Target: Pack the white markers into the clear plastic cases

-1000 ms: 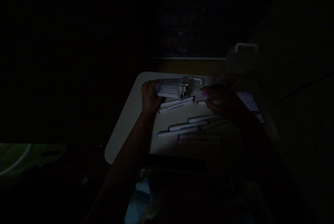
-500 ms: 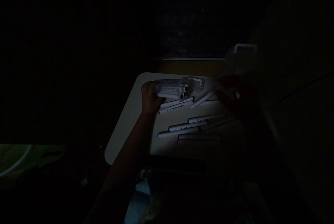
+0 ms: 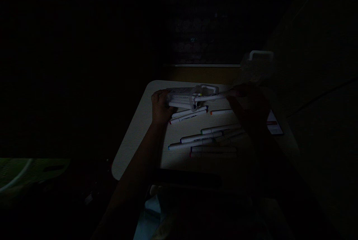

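My left hand (image 3: 161,106) is wrapped round the closed end of a clear plastic marker case (image 3: 181,92), which lies on its side with its mouth to the right. Several white markers show inside it. In the fingers of my right hand (image 3: 246,102) is a white marker (image 3: 212,97), its left end at the mouth of the case. Just below the case lie two markers, one a red-tipped marker (image 3: 181,119). An orange-tipped marker (image 3: 222,112) rests under my right hand. Nearer to me are several more, among them a light-blue-tipped marker (image 3: 187,144).
All this is on a small pale table (image 3: 134,147) with rounded corners. A clear container with a white handle (image 3: 261,52) stands at the back right. A flat pale item with a red mark (image 3: 275,122) lies at the right. The surroundings are very dark.
My right hand has brought the marker up and left, from above the table to the mouth of the case. The orange-tipped marker now shows more plainly. My left hand keeps its place.
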Demonstrator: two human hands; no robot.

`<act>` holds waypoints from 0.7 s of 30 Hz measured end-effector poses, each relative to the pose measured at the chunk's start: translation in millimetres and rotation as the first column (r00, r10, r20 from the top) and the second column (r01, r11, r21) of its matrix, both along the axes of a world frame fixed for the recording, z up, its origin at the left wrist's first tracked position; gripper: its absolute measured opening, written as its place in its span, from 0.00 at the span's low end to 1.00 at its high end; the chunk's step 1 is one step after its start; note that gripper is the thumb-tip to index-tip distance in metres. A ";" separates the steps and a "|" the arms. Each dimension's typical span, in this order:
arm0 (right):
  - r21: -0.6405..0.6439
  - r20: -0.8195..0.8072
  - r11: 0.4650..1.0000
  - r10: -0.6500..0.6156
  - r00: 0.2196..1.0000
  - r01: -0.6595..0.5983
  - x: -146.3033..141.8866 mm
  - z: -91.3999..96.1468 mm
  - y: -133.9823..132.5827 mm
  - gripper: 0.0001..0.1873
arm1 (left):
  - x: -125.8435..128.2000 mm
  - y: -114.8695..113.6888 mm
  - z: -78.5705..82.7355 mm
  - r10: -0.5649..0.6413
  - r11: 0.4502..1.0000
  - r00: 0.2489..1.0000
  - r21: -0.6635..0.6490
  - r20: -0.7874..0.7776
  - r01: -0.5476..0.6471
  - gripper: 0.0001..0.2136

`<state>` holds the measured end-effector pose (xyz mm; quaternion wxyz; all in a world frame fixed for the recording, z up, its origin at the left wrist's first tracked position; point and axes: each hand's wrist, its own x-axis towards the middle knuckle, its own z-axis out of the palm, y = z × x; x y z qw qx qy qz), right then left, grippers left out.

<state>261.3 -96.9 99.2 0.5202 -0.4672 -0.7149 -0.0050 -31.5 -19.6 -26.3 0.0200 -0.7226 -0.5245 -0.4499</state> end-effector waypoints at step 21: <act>-0.130 0.078 0.965 0.238 0.968 -0.227 -18.2 -34.6 11.2 0.08 | -0.5 -0.5 -0.2 0.031 1.000 1.000 0.005 0.004 -0.031 0.30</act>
